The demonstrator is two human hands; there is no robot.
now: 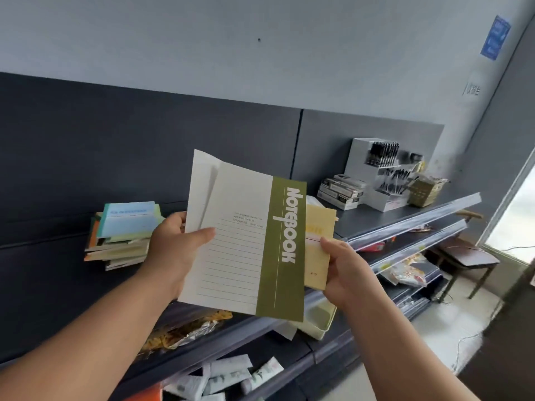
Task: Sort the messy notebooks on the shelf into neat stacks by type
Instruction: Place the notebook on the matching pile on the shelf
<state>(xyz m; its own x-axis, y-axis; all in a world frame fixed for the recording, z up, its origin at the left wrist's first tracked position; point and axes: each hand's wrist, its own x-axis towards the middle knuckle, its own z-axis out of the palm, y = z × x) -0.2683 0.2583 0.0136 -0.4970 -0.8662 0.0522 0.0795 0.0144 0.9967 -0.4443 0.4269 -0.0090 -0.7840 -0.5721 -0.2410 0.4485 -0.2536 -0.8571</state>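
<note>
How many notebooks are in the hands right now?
2: the green-banded notebook in the left hand, the yellow notebook behind it in the right hand. A pale sheet behind the green one may be a third.

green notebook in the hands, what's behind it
Behind the green notebook, a yellow notebook shows at its right edge, gripped by the right hand; a pale sheet peeks out top left. The rest of both, and the shelf there, is covered.

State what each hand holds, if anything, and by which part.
The left hand grips the green-and-white notebook by its left edge; the right hand pinches the yellow notebook by its right edge.
</note>
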